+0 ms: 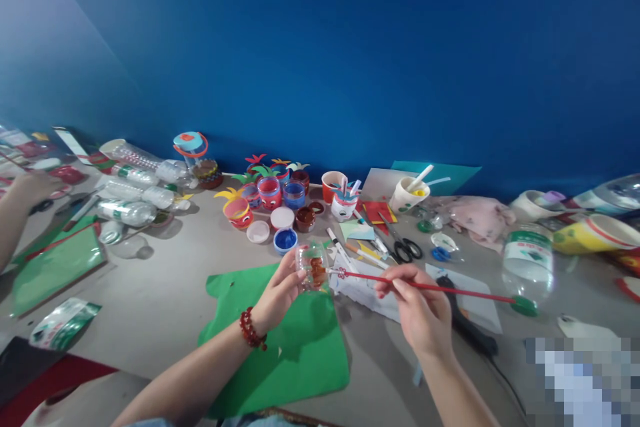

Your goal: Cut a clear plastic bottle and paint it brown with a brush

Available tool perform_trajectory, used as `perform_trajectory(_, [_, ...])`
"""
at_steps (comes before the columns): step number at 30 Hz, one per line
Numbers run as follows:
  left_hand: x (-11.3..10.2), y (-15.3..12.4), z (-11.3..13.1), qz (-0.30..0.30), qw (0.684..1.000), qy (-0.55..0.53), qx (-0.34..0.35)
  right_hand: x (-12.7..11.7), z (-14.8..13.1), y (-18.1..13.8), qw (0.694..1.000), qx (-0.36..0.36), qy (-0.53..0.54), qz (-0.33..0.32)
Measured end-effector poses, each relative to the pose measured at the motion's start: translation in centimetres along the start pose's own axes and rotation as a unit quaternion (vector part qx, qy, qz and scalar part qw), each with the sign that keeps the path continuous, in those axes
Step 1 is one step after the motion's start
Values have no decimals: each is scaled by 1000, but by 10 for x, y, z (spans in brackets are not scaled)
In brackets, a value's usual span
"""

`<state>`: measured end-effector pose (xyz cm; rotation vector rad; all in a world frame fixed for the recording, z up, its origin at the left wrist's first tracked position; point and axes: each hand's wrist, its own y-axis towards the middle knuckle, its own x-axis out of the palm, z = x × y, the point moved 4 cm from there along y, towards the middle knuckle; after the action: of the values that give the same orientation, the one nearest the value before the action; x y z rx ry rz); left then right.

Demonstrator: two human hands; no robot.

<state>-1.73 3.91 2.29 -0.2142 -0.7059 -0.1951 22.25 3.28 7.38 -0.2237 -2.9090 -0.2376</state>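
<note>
Wears a bracelet [247,328] of round, glossy, dark red beads just behind the left hand [284,280], wound in more than one row, with a small dangling bead [263,347] on the side toward the right hand [420,307]. Goes bare-armed behind both hands. Shows pale blue cloth [150,423] well behind the left hand.

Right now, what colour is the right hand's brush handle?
The brush handle is red, shown in the head view.
</note>
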Motion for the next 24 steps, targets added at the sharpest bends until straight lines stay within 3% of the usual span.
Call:
perform_trajectory(5, [-1,0,-2,-1,1000,9,0,0,7,-2,1000,17,-11,-9])
perform_trajectory(12, [-3,-1,0,-4,1000,17,1,-8,0,6,999,3,-5,40])
perform_trajectory(19, [-3,-1,-5,-21,1000,23,2,2,3,-2,1000,11,-7,-1])
perform_trajectory(24, [-4,-1,-4,-19,1000,24,4,-6,5,2,999,19,-23,26])
